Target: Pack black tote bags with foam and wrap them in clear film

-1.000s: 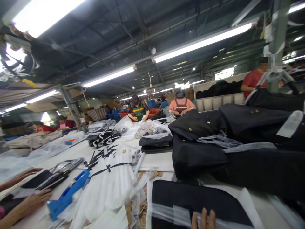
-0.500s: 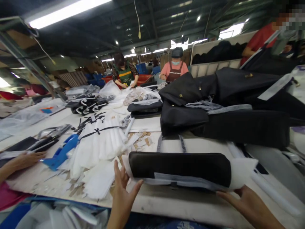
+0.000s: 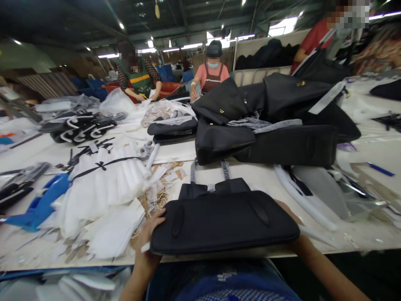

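A black handbag (image 3: 219, 225) is tilted at the table's front edge, a long flat side with rounded corners and two oval patches turned towards me. My left hand (image 3: 149, 236) grips its left end, fingers over the upper corner. Around the right end is my right hand (image 3: 296, 240), its fingers mostly hidden behind the bag. Behind that side show another black part of the bag (image 3: 191, 191) and two upright handles (image 3: 225, 170) in clear wrap. White sheet material (image 3: 316, 235) sticks out past my right hand.
A pile of black bags (image 3: 288, 144) lies beyond. White rolls tied with black cord (image 3: 106, 184), loose white sheets (image 3: 115, 234) and a blue object (image 3: 44, 202) lie to the left. A blue pen (image 3: 380, 169) is at the right. Two co-workers (image 3: 213, 73) (image 3: 140, 79) work across the table.
The bag has been turned, so its flat side with oval patches now faces me, and brought nearer the front edge. Both hands have closed in on its ends. The view has swung right.
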A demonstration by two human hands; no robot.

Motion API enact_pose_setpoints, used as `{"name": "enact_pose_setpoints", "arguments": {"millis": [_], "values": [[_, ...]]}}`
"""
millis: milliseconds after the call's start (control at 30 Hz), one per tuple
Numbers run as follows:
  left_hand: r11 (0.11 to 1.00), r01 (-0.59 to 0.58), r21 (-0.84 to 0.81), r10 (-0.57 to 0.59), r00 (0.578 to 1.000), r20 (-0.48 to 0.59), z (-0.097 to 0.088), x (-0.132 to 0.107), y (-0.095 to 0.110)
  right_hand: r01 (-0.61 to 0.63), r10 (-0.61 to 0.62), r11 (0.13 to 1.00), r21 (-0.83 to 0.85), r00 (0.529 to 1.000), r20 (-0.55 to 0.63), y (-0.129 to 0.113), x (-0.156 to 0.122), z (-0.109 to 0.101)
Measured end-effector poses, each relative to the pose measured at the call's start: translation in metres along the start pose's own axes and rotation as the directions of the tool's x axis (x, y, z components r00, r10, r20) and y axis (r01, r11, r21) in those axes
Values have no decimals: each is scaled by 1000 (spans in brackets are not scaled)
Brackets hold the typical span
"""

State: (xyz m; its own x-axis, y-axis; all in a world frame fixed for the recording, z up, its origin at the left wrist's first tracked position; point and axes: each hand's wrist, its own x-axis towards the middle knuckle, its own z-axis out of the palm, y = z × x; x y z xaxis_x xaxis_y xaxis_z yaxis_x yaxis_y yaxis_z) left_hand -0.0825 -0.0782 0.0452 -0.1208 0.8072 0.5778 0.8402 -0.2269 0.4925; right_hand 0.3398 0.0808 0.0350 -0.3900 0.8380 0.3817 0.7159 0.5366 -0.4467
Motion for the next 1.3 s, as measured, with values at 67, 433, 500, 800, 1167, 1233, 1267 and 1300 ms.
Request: {"name": "enact_pose_setpoints", "arguments": {"millis": [67,433,500,800,1167,1233,1267,1300], "values": [[1000,-8,18,7,999,31,6,-2,-5,-14,13,999,31,1000,22,5,2,-2],[954,-283,99,214,873,438,-59,12,8,-191,192,981,-22,980,54,-6,-5,-89],[961,-236,146,170,916,362,-55,24,25,-50,53,998,-26,988,144,-40,-2,-88],[932,-140,333,-9,913,408,35,25,40,40,-22,992,-119,989,147,-60,-20,1],[888,-236,394,52,904,424,47,79,34,82,-77,996,-35,987,141,-40,26,4],[902,-220,371,39,898,437,41,73,35,96,-89,995,-32,982,164,-41,19,-1],[906,-211,367,32,898,438,37,68,35,102,-95,994,-30,979,178,-43,15,-2],[909,-202,365,25,900,435,34,61,34,106,-99,994,-28,977,190,-44,11,-3]]}}
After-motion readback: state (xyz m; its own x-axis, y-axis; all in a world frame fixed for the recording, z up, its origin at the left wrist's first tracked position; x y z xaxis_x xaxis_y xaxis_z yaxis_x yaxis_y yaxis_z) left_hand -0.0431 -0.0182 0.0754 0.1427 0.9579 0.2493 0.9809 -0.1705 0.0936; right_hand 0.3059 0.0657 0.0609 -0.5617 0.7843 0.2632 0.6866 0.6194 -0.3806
